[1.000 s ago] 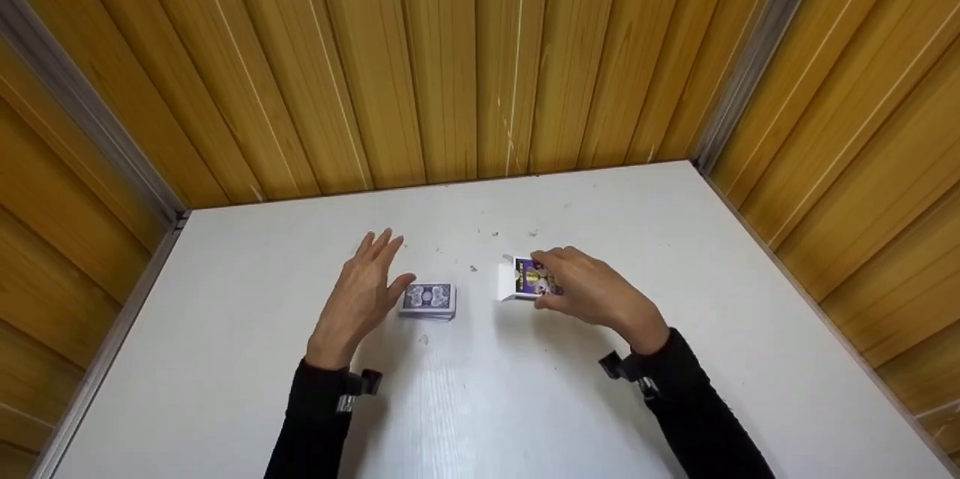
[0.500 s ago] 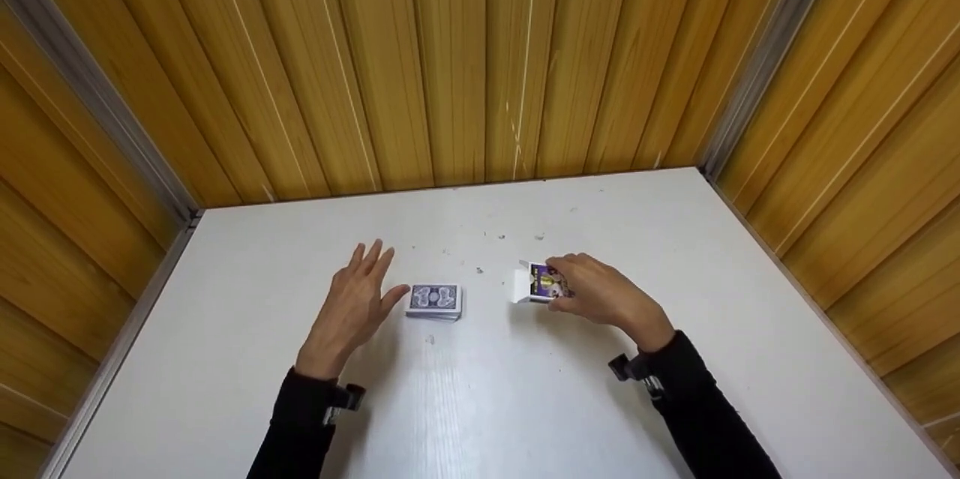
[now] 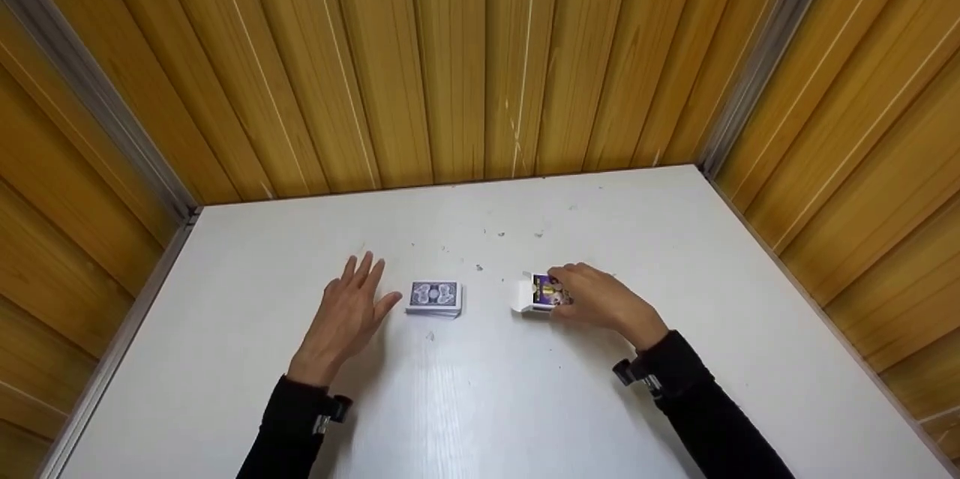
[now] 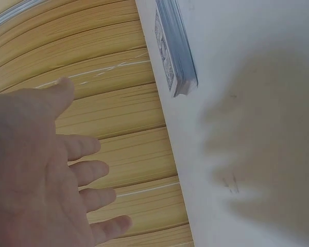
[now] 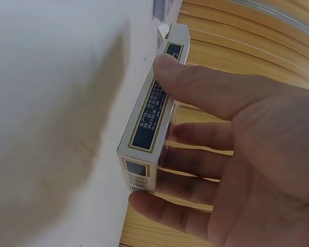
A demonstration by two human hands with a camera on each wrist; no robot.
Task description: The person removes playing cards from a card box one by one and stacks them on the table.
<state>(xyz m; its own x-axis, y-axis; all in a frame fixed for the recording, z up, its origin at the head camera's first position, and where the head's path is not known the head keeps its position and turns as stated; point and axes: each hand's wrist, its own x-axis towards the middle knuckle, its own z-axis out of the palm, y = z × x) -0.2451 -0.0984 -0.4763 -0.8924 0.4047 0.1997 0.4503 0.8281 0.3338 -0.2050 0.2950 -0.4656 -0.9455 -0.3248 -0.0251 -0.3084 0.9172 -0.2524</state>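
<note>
A deck of playing cards [image 3: 434, 297] with blue patterned backs lies squared up on the white table, a few lower cards slightly out of line. To its left, my left hand [image 3: 343, 321] hovers with spread fingers and holds nothing; in the left wrist view the palm [image 4: 36, 170] faces the deck's side. My right hand [image 3: 604, 303] grips a card box [image 3: 550, 291] with a purple and yellow face, thumb on one narrow side and fingers on the other. The box's white end flap [image 3: 521, 296] stands open toward the deck. Printed text shows on its side in the right wrist view.
The white table [image 3: 465, 419] carries small dark scuffs [image 3: 501, 234] behind the deck and box. Yellow wood-look panels [image 3: 450, 67] wall the back and both sides, with grey metal posts [image 3: 765, 59] at the corners.
My left hand has drawn back left, away from the deck. The right hand has brought the box lower and slightly right. The deck stays where it was.
</note>
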